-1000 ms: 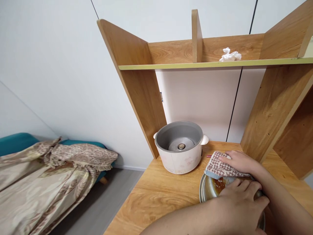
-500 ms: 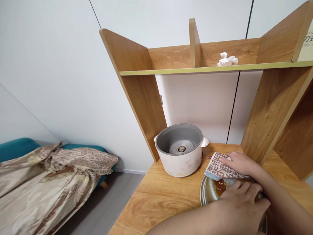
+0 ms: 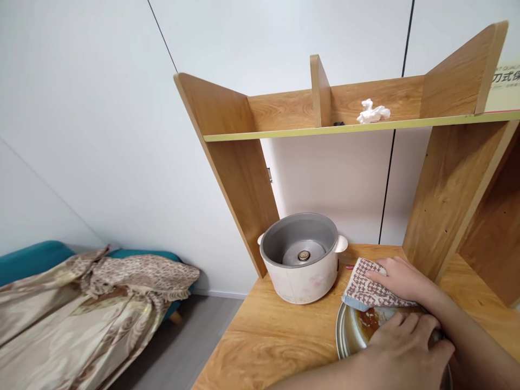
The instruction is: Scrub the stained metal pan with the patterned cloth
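A metal pot lid [image 3: 345, 330] with brown stains lies on the wooden desk at the lower right. Over its middle is my left hand [image 3: 410, 346], fingers and thumb curled around what looks like a dark knob, mostly covered. My right hand [image 3: 400, 276] holds a brown-and-white patterned cloth [image 3: 368, 279] with a light blue edge against the lid's far side. The cloth's thumb-side part shows; the rest is under my fingers. To the left stands a white rice cooker body [image 3: 300, 284], uncovered, with a grey inside and a round metal piece at its bottom.
Above the wooden desk [image 3: 260, 338] rises a shelf [image 3: 280, 134] bearing a crumpled white tissue [image 3: 372, 112] and a small dark item [image 3: 338, 124]. Upright side panels [image 3: 239, 184] flank the cooker. A blue-green sofa [image 3: 40, 254] under a patterned cover is at left.
The view has tilted slightly, so shelf, cooker and hands appear a little lower. Both hands keep nearly the same places on the cloth and lid.
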The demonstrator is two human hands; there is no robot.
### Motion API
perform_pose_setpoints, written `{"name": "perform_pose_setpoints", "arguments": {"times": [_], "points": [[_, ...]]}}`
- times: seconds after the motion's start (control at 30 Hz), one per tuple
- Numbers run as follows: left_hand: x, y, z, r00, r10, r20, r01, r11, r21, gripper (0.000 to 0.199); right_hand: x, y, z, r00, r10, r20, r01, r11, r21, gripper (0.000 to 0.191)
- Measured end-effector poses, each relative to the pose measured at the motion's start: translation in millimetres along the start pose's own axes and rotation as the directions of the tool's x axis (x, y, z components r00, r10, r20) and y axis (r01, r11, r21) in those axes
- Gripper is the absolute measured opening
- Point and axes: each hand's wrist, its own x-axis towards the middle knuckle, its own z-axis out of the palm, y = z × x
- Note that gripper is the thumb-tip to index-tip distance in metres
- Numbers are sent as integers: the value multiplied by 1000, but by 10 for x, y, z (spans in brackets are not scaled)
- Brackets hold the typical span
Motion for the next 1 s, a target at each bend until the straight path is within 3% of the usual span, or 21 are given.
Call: {"name": "perform_pose_setpoints", "arguments": {"times": [0.3, 0.5, 0.7, 0.87, 1.0], "points": [[56, 27, 194, 997, -75, -23, 75, 997, -8, 45, 2, -21, -6, 1000, 5, 8, -5, 1000, 19, 55], [75, 87, 187, 990, -139, 27, 141, 987, -72, 47, -14, -30, 4, 1000, -19, 4, 19, 1000, 1, 54], [68, 75, 242, 992, -121, -21, 121, 992, -35, 46, -14, -12, 31, 999, -16, 40, 15, 999, 28, 58], [98, 70, 304, 989, -150, -1, 149, 988, -44, 39, -5, -40, -3, 1000, 10, -10, -10, 1000, 6, 52], [112, 79, 301, 986, -166, 11, 167, 983, -71, 31, -14, -40, -2, 998, -34, 45, 32, 998, 46, 54]]}}
